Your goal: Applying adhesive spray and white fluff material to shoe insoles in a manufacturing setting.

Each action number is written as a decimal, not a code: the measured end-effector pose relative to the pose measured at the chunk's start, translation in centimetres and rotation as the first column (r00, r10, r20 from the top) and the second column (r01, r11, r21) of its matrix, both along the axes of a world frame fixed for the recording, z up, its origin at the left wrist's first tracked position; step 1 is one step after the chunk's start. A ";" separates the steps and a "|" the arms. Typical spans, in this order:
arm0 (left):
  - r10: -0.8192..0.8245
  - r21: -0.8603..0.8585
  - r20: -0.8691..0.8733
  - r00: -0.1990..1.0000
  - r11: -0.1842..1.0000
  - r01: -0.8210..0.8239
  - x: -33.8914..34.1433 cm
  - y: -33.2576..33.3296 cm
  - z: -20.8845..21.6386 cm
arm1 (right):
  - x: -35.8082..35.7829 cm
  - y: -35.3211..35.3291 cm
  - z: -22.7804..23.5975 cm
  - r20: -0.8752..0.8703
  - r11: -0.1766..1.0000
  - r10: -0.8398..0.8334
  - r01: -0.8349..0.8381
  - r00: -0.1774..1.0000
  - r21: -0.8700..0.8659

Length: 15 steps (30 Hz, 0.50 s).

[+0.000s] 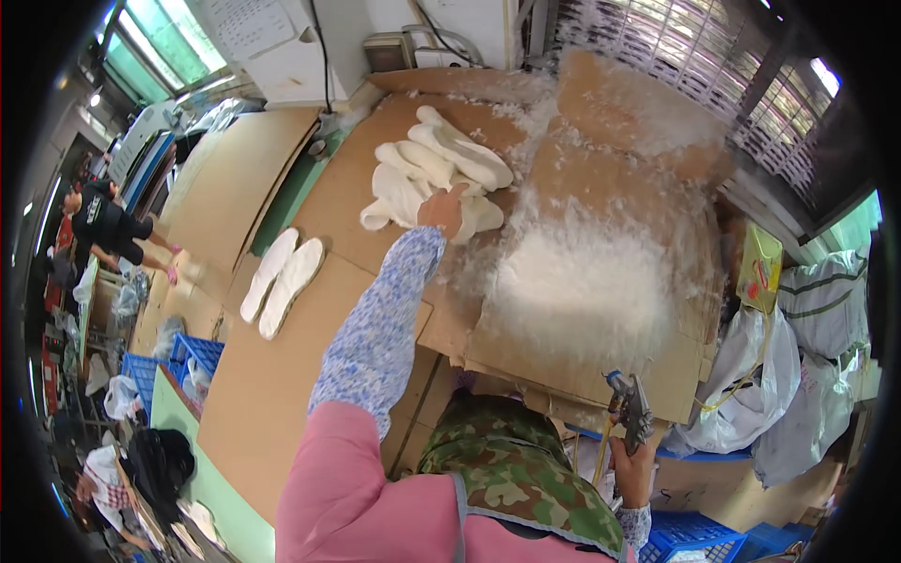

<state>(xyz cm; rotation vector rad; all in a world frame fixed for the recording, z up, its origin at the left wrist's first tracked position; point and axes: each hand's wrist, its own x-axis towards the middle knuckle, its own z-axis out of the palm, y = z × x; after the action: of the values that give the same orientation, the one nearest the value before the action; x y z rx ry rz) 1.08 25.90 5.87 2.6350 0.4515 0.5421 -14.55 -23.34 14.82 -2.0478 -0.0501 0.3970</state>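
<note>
A grey metal spray gun with a blue tip [638,415] is being gripped in the right hand [634,469] as a heap of soft white foot-shaped pieces [427,161] is being touched by the left hand [443,211].

On the brown cardboard worktop [282,385], the heap is being met from its near side by the left hand, fingers partly bent — whether a piece is being gripped cannot be told. The gun is being held well apart from the heap, by the near edge of a brown cardboard sheet [601,169] that is being covered by a fuzzy white coating [582,291]. Left of the heap, two flat white sole-shaped pieces [298,286] are being supported side by side. The left forearm is being covered by a blue-and-white patterned sleeve [375,324].
</note>
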 end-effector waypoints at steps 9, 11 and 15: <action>0.085 0.144 0.049 0.995 0.985 -0.092 4.0 7.6 1.3 | -0.3 2.6 -0.5 0.061 0.979 -0.189 0.193 0.980 -0.071; -0.074 -0.014 0.094 0.993 0.997 0.075 3.0 7.5 7.7 | -0.3 2.5 -0.7 0.043 0.971 -0.224 0.227 0.974 -0.074; -0.472 -0.735 -0.044 0.880 0.612 0.292 1.1 3.7 17.8 | -0.1 2.9 -0.4 0.049 0.976 -0.213 0.215 0.976 -0.035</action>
<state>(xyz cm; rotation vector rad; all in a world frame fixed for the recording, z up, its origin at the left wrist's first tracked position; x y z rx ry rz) 2.15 29.62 23.63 1.9255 0.0946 -0.1038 -14.69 -20.48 14.43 -2.0766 0.1513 0.2186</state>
